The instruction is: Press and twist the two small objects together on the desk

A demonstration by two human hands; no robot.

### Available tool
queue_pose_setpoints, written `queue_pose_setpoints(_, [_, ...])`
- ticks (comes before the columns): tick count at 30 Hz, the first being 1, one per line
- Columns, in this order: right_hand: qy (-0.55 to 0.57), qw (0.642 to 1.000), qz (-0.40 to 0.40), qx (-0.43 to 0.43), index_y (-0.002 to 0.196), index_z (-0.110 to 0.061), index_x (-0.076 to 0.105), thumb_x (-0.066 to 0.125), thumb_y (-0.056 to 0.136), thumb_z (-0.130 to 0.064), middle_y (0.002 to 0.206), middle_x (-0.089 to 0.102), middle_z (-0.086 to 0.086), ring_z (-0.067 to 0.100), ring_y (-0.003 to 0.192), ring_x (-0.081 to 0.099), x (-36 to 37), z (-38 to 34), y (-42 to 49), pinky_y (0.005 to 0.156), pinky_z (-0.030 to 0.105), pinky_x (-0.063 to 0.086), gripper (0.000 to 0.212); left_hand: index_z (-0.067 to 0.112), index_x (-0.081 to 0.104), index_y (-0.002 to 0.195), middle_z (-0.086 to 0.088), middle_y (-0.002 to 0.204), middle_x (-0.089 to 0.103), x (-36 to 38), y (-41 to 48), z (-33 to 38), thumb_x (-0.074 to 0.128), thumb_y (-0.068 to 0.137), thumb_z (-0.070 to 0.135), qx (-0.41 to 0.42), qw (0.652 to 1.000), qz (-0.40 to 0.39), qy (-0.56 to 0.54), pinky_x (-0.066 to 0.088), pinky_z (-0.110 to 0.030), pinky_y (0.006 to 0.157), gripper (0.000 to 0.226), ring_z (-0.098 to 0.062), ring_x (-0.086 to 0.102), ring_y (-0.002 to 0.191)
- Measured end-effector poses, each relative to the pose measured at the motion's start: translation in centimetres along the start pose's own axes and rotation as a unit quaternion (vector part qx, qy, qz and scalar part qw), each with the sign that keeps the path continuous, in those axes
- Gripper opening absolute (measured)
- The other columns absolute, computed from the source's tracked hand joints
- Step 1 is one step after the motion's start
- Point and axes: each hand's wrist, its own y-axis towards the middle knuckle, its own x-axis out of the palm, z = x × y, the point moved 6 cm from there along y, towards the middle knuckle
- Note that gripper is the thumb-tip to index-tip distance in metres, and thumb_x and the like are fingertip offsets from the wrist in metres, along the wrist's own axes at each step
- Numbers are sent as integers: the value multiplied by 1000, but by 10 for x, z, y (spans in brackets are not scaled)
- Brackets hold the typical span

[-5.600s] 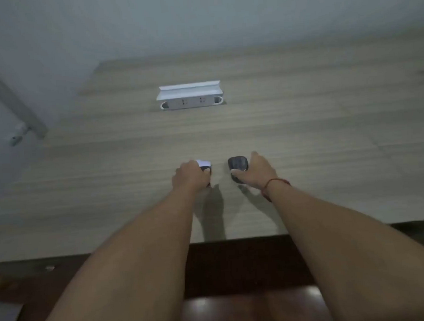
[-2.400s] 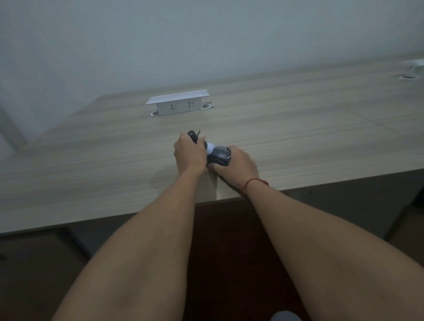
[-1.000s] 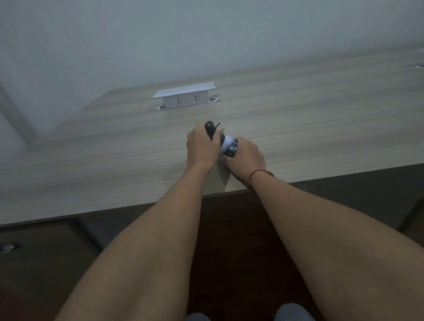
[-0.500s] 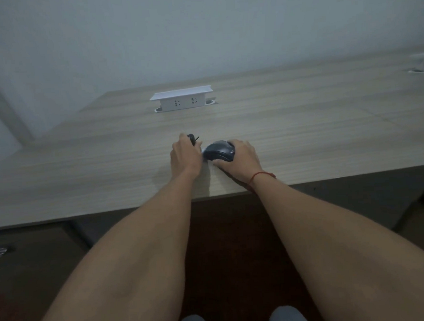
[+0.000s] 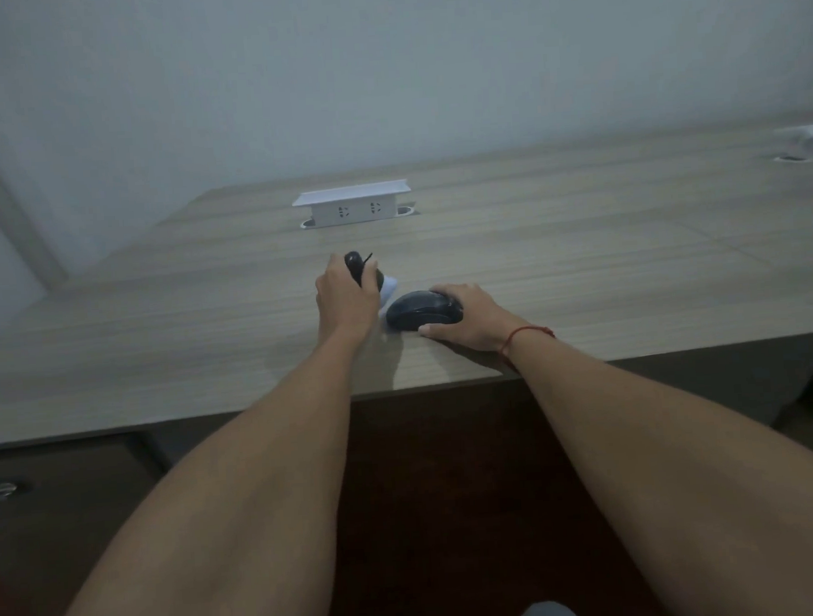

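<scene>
Wood-grain desk [image 5: 582, 259] under a pale wall, two hands working close to its near edge.
Left hand [image 5: 344, 302] curls around a small dark object [image 5: 355, 267] with a pale part below it; what it is, I cannot tell. Right hand [image 5: 471, 315] grips a black mouse [image 5: 421, 309] lying on the desk, just beside the left hand. White socket box [image 5: 353, 204] stands far behind; wide bare desk on left and right.

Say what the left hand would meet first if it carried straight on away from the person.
Probably the white socket box, the only thing beyond the left hand; depth is hard to judge.
</scene>
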Motion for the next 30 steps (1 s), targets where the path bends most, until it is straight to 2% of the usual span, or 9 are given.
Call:
queue_pose_setpoints(2, [5,1000,2,-9,138,-20,47,73,80,-39,135,51,10,29,126,46,-4,-5,-4,110,47,39,67,2,54,116,-15,111,59,5,-1,5,54,96,30,-3,1000,-9,-24,48,-34,85,35,-26,58,102])
queue_pose_setpoints(6, [40,999,6,-4,137,-16,47,74,81,-31,135,51,7,24,124,48,-4,1,-7,106,37,41,64,2,51,124,-18,125,57,14,-6,-17,55,96,28,-88,995,-44,-7,48,-39,94,38,-32,58,113])
queue_pose_setpoints(9, [56,998,3,-7,135,-16,49,76,79,-30,131,55,6,22,120,52,-4,2,-6,102,33,42,64,1,52,121,-20,123,58,10,-3,-12,54,96,29,-62,998,-23,-23,47,-37,92,38,-33,58,112])
queue_pose_setpoints(12, [74,997,-3,-7,134,-16,51,77,78,-30,127,57,5,21,116,54,-3,0,-5,102,35,44,63,1,52,120,-19,122,58,14,-6,-8,53,96,30,-57,997,-30,-30,45,-34,87,37,-32,58,111])
queue_pose_setpoints(16, [89,996,-4,-10,133,-16,52,76,79,-27,122,58,2,18,111,53,-1,0,-6,96,31,44,60,1,49,121,-21,123,56,12,-5,-11,51,98,29,-56,996,-53,53,48,-41,90,37,-36,58,110])
queue_pose_setpoints(20, [91,996,12,-15,127,-15,56,77,79,-25,120,62,6,23,112,57,0,-2,-5,102,39,46,54,2,51,114,-20,113,61,15,-9,1,49,97,35,-1,999,-44,0,53,-45,89,37,-34,61,101])
queue_pose_setpoints(25, [102,995,10,-4,137,-15,48,77,79,-27,129,56,5,21,119,52,3,-1,-7,99,30,42,66,2,47,119,-19,115,58,13,-10,-3,46,100,29,-31,996,-45,72,51,-41,86,34,-34,60,104])
queue_pose_setpoints(28, [99,995,10,-6,136,-17,48,77,79,-28,129,57,4,18,115,53,3,0,-6,94,27,40,65,2,48,116,-17,111,58,13,-10,11,46,100,31,9,999,-38,20,50,-39,83,34,-30,59,98])
queue_pose_setpoints(30, [101,995,7,-11,135,-16,49,76,80,-27,128,57,4,15,110,51,3,-1,-7,94,28,40,63,3,47,116,-14,108,58,21,-12,12,45,100,32,5,999,-52,0,51,-38,84,33,-27,59,97])
